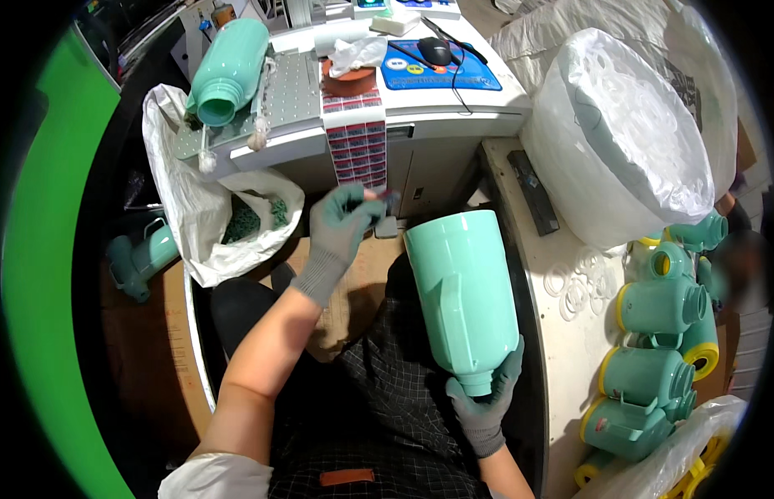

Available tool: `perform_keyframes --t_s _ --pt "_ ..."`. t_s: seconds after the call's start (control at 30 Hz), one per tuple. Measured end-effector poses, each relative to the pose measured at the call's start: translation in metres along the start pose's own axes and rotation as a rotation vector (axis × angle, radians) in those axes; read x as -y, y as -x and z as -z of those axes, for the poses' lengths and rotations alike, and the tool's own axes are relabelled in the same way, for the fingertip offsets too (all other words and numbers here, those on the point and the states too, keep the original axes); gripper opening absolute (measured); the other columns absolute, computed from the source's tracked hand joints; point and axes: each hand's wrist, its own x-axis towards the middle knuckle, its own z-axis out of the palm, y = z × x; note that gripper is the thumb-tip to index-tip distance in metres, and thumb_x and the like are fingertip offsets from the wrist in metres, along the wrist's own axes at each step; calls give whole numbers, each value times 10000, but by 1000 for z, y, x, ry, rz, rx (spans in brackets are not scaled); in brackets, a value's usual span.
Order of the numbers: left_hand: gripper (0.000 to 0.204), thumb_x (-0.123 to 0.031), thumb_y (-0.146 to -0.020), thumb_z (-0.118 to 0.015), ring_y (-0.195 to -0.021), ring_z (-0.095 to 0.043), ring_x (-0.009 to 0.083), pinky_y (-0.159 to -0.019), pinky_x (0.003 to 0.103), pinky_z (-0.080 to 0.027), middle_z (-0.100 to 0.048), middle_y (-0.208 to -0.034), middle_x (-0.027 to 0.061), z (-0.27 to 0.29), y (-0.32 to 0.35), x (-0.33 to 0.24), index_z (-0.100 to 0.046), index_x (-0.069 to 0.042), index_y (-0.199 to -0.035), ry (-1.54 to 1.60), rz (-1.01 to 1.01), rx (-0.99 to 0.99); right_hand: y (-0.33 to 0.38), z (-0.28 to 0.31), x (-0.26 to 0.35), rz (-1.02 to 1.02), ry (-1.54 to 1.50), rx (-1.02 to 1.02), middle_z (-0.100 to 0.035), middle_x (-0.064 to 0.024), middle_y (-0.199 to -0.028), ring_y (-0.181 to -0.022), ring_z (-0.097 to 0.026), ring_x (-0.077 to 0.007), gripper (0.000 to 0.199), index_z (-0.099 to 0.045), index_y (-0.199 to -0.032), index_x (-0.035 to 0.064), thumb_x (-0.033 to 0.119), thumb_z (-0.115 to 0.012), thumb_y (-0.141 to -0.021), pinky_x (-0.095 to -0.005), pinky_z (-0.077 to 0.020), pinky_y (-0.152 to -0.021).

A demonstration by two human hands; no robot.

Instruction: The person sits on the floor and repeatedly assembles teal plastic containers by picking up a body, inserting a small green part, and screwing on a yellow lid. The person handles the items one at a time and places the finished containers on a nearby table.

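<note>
Right hand (pixel 484 405) fingers clasp green flask (pixel 464 289) neck; left hand (pixel 341 223) seemingly pinches sticker (pixel 388 198).

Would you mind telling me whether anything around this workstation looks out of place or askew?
A mint-green jug body lies tipped on its side on the machine's perforated plate, mouth overhanging the edge. Loose clear rings are scattered on the side table. The right hand holds another jug upside down.
</note>
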Motion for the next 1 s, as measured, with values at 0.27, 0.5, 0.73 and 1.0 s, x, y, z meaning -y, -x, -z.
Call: perform_keyframes --t_s 0.27,0.5,0.73,1.0 --pt "159 -111 -922 -735 -738 -675 114 -659 242 -540 -718 -861 74 -15 57 -61 -710 23 -1003 176 430 367 1 -2 8 190 211 -21 -247 -319 -1630 -1433 -412 -503 1090 -258 -1644 225 391 -900 -778 -539 -493 -1060" --pt "353 -274 -829 -865 -711 -684 156 -674 316 -570 -687 -873 84 -7 50 -49 -647 -40 -979 -218 362 410 4 -3 12 221 278 5 -247 -316 -1642 -1453 -391 -512 1095 -252 -1649 219 340 -903 -777 -558 -476 -1089" --pt "552 -518 -744 -850 -939 -675 305 -822 428 -536 -677 -962 106 88 19 -57 -644 -90 -1023 -1166 7 13 -5 11 12 85 142 8 -272 -263 -1649 -1465 -395 -438 1072 -260 -1633 82 219 -874 -765 -501 -406 -1155" --pt "630 -239 -829 -738 -1380 -428 378 -1122 580 -409 -470 -1483 120 191 -118 -114 -491 -178 -1405 -1854 -998 -227 -48 -2 4 -133 -396 -146 -348 -202 -1633 -1463 -414 -312 1087 -187 -1638 -20 326 -821 -826 -454 -366 -1201"
